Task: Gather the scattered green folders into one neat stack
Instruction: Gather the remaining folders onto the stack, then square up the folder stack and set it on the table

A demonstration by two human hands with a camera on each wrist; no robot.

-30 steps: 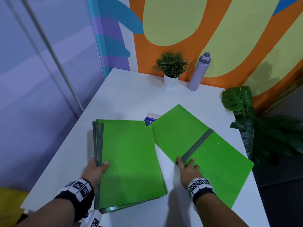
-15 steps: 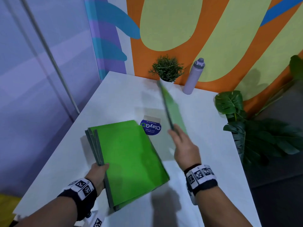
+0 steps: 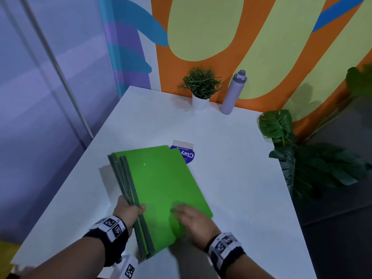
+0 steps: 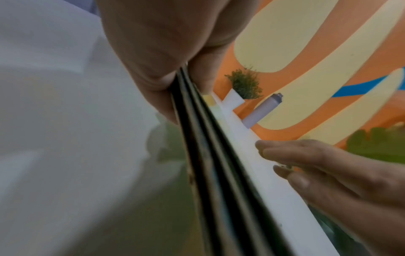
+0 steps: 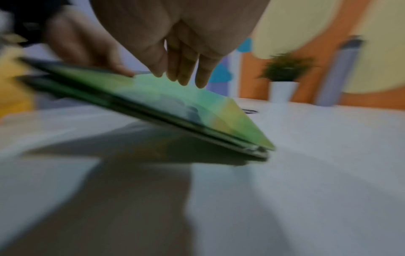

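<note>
Folders: green stack (image 3: 161,190) on the white table (image 3: 231,178), spine side tilted up off it
Left hand (image 3: 128,213): pinching the grey spines, thumb on top
Right hand (image 3: 193,220): flat, fingers straight over the top cover, grabbing nothing
Behind: blue sticker (image 3: 188,154) peeking out

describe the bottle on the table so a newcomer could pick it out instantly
Start at the white table's far edge, against the orange and yellow painted wall. The tall lilac plastic bottle with a grey cap stands upright there, just right of the small green plant in a white pot. It is the only smooth, leafless cylinder.
</note>
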